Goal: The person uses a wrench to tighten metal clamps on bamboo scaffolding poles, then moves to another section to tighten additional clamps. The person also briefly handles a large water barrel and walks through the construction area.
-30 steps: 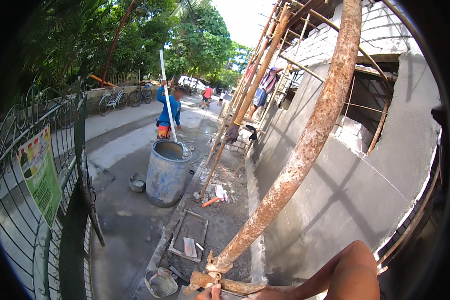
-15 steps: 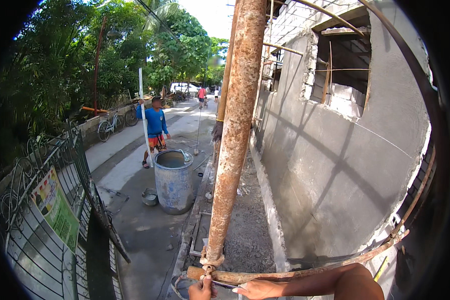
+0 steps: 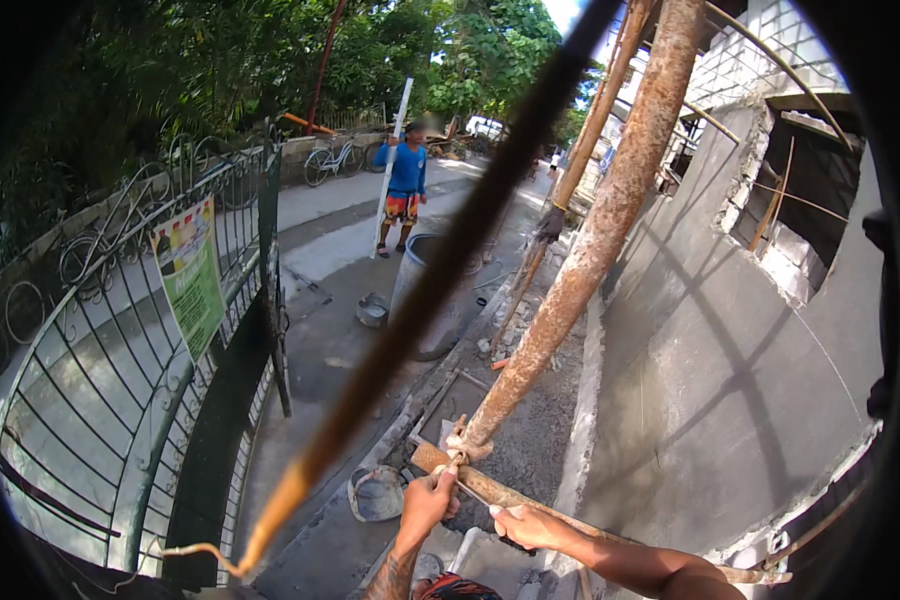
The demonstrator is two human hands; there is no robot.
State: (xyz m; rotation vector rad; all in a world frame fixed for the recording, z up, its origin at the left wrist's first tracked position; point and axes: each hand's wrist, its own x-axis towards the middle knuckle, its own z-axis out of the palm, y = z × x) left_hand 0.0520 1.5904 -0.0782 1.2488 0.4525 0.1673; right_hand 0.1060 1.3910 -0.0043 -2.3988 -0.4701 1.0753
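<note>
Rope lashing [image 3: 470, 447]: near crosspole's [image 3: 545, 509] cut end, open room toward gate [image 3: 150, 455]
My left fingers [image 3: 447, 483]: pinched on it
Right fingers [image 3: 502, 514]: curled nearby, can't tell around what

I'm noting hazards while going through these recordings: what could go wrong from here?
The left hand is at the rope lashing where the leaning round pole meets the lower pole; should the lashing slacken, a pole might slip and trap that hand, and the right hand is close too. A blurred dark stick or strand crosses near the camera, covering part of the drum, so it may snag or block the view.
</note>
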